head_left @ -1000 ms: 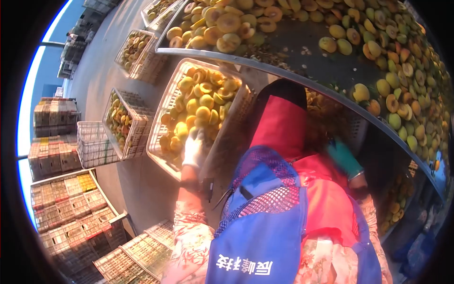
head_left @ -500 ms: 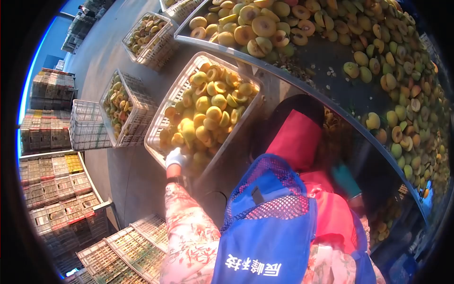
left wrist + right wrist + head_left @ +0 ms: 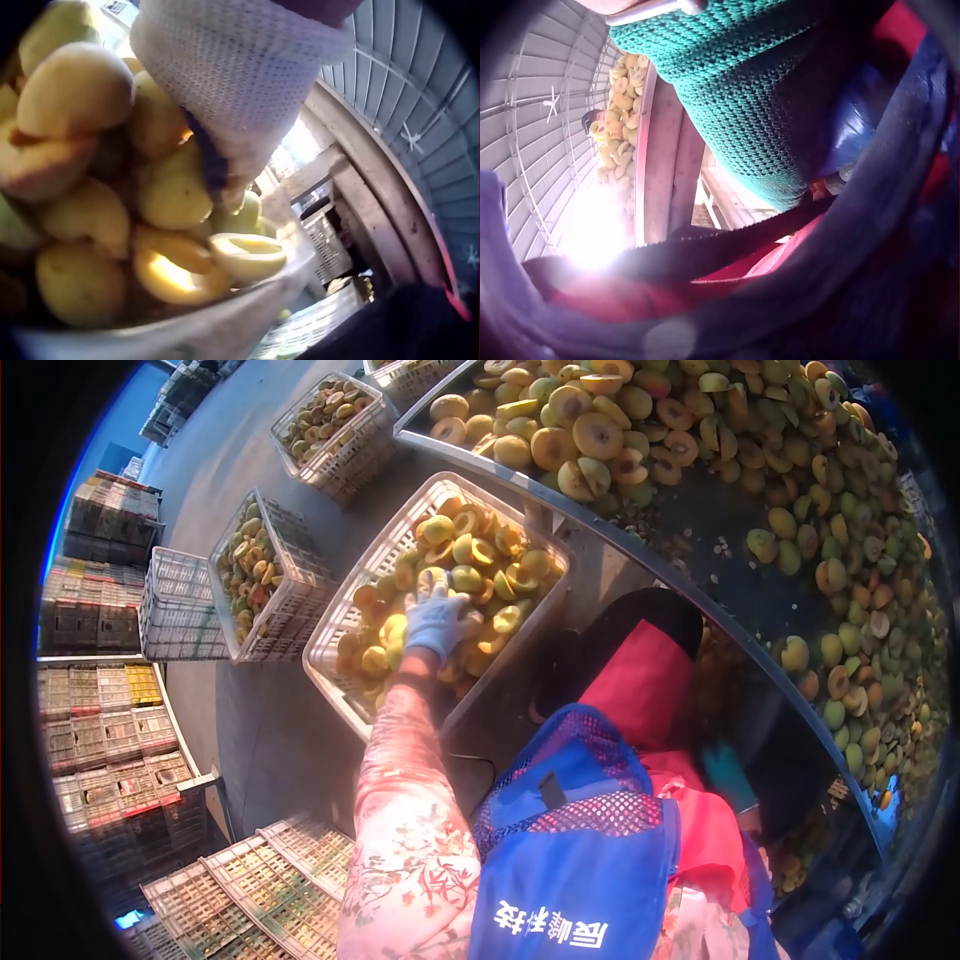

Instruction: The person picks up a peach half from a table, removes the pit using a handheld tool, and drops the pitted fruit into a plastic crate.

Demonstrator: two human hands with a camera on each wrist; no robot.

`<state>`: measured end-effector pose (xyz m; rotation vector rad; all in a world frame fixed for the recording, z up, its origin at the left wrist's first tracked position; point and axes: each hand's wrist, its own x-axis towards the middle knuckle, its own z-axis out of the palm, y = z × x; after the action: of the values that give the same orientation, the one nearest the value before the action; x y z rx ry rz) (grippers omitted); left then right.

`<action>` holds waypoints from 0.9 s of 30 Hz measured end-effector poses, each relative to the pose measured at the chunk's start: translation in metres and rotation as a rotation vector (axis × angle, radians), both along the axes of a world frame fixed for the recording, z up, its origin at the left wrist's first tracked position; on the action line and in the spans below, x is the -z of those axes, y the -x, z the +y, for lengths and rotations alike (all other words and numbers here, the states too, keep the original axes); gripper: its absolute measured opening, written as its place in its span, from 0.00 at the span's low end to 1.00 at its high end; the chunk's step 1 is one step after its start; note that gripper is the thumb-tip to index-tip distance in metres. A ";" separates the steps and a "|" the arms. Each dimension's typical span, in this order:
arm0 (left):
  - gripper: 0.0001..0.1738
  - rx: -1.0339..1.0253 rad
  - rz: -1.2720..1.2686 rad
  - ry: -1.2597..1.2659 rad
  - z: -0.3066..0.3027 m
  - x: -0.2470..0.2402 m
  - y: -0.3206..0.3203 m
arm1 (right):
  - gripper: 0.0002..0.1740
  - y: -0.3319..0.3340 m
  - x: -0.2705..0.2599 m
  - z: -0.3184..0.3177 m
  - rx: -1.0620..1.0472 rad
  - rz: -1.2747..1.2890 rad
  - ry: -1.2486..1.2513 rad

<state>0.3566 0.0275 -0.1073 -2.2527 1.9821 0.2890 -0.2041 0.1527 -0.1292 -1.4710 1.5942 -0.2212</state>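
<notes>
In the head view my left hand (image 3: 437, 622), in a white glove, lies with spread fingers on halved yellow fruit (image 3: 465, 550) in a pale plastic crate (image 3: 322, 628). Its glove (image 3: 225, 75) reaches down over the fruit halves (image 3: 79, 283) in the left wrist view, where the fingertips are hidden. My right hand (image 3: 728, 778), in a green glove, is low beside the red clothing, in shadow. The right wrist view shows the green knit (image 3: 739, 112) close up; its fingers are out of sight, and what they touch cannot be made out.
A metal-edged table (image 3: 640, 550) heaped with halved fruit runs along the right. Other filled crates (image 3: 345, 460) stand on the floor beyond, with an empty-looking crate (image 3: 185, 615) at the left. Stacked crates (image 3: 120, 745) and a slatted crate surface (image 3: 270, 880) lie at lower left.
My left hand has moved from the crate's near edge up onto the middle of the fruit. The right hand stays low by the clothing. The head view has shifted a little.
</notes>
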 end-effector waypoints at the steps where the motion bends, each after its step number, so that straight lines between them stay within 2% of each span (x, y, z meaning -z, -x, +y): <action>1: 0.28 -0.019 0.003 0.000 0.006 -0.001 -0.011 | 0.25 0.009 0.009 0.005 -0.077 0.054 0.039; 4: 0.29 -0.153 0.112 0.034 0.015 -0.009 -0.037 | 0.26 0.028 0.032 0.022 -0.221 0.190 0.130; 6: 0.32 -0.263 0.015 -0.160 0.022 -0.021 -0.063 | 0.26 0.029 0.039 0.016 -0.219 0.234 0.164; 8: 0.35 -0.260 0.091 -0.198 0.057 0.049 -0.148 | 0.27 0.002 0.003 0.002 -0.073 0.147 0.080; 9: 0.35 -0.288 0.075 -0.167 0.077 0.048 -0.146 | 0.27 -0.009 -0.010 0.004 0.000 0.099 0.027; 10: 0.35 -0.318 0.057 -0.135 0.095 0.044 -0.145 | 0.27 0.000 0.006 0.009 -0.070 0.145 0.036; 11: 0.40 -0.410 0.074 -0.213 0.099 0.020 -0.123 | 0.26 0.016 0.031 0.013 -0.139 0.193 0.047; 13: 0.40 -0.388 0.008 -0.239 0.113 0.031 -0.124 | 0.25 0.013 0.023 0.011 -0.147 0.234 0.041; 15: 0.39 -0.327 -0.004 -0.347 0.102 0.018 -0.123 | 0.24 -0.009 -0.002 0.001 -0.009 0.208 0.013; 17: 0.37 -0.253 -0.028 -0.453 0.089 0.010 -0.125 | 0.24 -0.015 -0.007 0.000 0.007 0.115 0.068; 19: 0.34 -0.155 -0.251 -0.529 0.068 -0.008 -0.109 | 0.25 -0.015 -0.010 0.003 0.045 0.056 0.155; 20: 0.31 -0.167 -0.142 -0.333 0.067 0.011 -0.124 | 0.26 -0.017 -0.011 0.003 0.077 0.074 0.184; 21: 0.27 -0.174 -0.060 -0.240 0.046 -0.031 -0.080 | 0.28 -0.019 -0.012 0.003 0.110 0.092 0.214; 22: 0.24 -0.081 0.051 -0.050 0.030 -0.025 -0.077 | 0.29 -0.025 -0.017 0.000 0.157 0.130 0.212; 24: 0.20 0.002 0.519 0.360 -0.012 -0.037 -0.023 | 0.31 -0.025 -0.024 -0.005 0.021 0.199 -0.044; 25: 0.21 0.108 0.579 0.420 -0.028 -0.091 0.040 | 0.32 -0.024 -0.026 -0.009 -0.059 0.218 -0.171; 27: 0.23 0.299 0.738 0.460 -0.069 -0.123 0.113 | 0.31 -0.022 -0.029 -0.010 0.036 0.099 -0.006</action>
<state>0.2438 -0.0416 0.0156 -2.2345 2.9835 0.7922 -0.1820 0.1426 -0.1000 -1.4692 1.6999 -0.1669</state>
